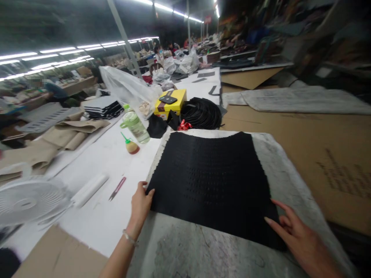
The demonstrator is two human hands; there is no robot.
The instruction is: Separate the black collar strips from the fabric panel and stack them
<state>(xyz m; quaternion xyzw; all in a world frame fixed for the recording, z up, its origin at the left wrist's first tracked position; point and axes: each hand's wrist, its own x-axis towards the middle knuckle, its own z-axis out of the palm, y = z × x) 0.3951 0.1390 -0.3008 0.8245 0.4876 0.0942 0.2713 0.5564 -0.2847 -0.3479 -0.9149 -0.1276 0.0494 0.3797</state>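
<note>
A wide black panel [214,177] of fabric or leather lies on a grey, stained work surface [179,247]. Rows of small marks run across its middle, and its left edge looks finely notched. My left hand [141,200] is closed on the panel's left edge near the front corner, thumb on top. At the opposite side, my right hand [295,231] holds the right edge near the front corner, with the thumb over the panel and the index finger along its edge. The fingertips under the panel are hidden.
On the white table to the left are a snipper-like tool [118,188], an oil bottle [132,146], a water bottle [136,126] and a white fan [31,200]. Behind the panel sit a yellow box [179,96] and coiled black strips [201,114]. Cardboard [319,154] lies right.
</note>
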